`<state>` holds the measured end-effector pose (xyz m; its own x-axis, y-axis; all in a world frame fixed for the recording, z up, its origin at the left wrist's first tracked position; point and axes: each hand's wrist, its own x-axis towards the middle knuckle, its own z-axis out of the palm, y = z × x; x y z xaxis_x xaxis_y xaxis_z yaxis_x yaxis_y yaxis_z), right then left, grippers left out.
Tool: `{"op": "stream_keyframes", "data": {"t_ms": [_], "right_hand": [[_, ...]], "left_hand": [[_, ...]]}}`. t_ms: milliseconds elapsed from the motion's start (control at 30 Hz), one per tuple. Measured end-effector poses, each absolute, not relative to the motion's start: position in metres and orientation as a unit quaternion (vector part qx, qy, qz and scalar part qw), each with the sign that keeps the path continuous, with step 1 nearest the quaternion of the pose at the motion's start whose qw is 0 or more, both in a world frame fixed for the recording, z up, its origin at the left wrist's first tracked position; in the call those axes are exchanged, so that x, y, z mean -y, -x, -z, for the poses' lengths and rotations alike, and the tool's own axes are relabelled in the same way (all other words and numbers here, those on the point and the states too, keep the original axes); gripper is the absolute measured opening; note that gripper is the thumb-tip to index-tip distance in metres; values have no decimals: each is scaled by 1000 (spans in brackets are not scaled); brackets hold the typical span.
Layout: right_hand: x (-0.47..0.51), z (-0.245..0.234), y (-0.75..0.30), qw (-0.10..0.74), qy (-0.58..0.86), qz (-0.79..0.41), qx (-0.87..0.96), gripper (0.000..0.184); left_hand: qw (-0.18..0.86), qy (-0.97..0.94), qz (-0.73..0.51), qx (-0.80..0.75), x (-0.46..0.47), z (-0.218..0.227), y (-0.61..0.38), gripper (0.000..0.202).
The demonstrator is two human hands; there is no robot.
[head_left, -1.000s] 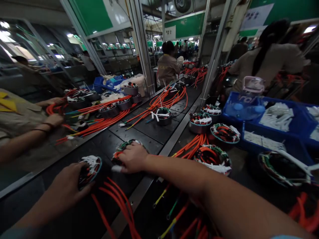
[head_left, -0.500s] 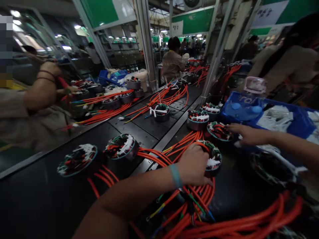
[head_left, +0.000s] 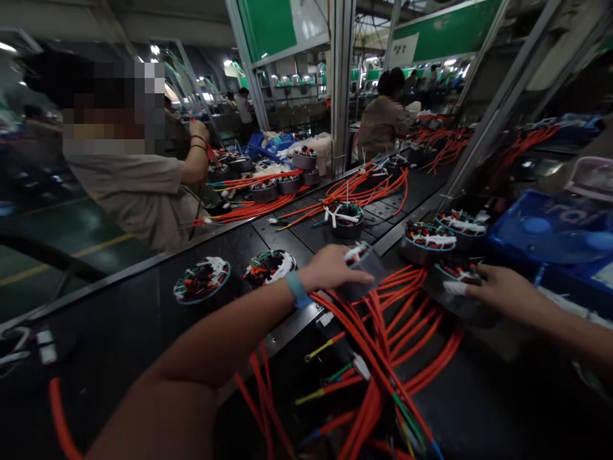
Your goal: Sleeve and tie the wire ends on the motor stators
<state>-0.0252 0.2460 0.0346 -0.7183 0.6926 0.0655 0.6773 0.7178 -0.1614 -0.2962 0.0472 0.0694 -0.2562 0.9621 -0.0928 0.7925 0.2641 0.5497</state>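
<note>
Grey-walled under our part-curled fingers, a tilted, wire-packed ring (head_left: 376, 266) sits in our left hand (head_left: 330, 267); our right hand (head_left: 500, 285) pinches a second ring (head_left: 437, 287) by its edge. Orange cables (head_left: 366, 409) spread below both; blue bins (head_left: 520, 231) stand beyond the right fingers.

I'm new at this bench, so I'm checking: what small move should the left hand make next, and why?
Probably ease its wired ring past the metal rail onto the black surface beyond: the left hand grips it beside that rail, and two similar rings sit there.
</note>
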Motion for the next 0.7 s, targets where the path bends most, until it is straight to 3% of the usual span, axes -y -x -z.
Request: {"op": "stream_keyframes", "data": {"t_ms": [100, 233, 467, 533, 633, 700], "right_hand": [[-224, -67, 76, 1, 356, -104, 929, 35], [-184, -97, 166, -12, 266, -57, 962, 46], [-94, -71, 283, 40, 92, -38, 994, 35], [-81, -72, 295, 64, 55, -41, 996, 33], [-103, -94, 278, 91, 58, -52, 993, 47], [-148, -112, 239, 104, 146, -48, 983, 49]], "left_hand": [[93, -540, -111, -830, -33, -85, 345, 51], [43, -519, -66, -851, -15, -87, 381, 44], [1, -465, -34, -885, 39, -62, 454, 40], [-7, -439, -35, -898, 58, -53, 490, 37], [8, -475, -93, -875, 74, -54, 520, 37], [-110, -486, -137, -856, 63, -66, 501, 43]]}}
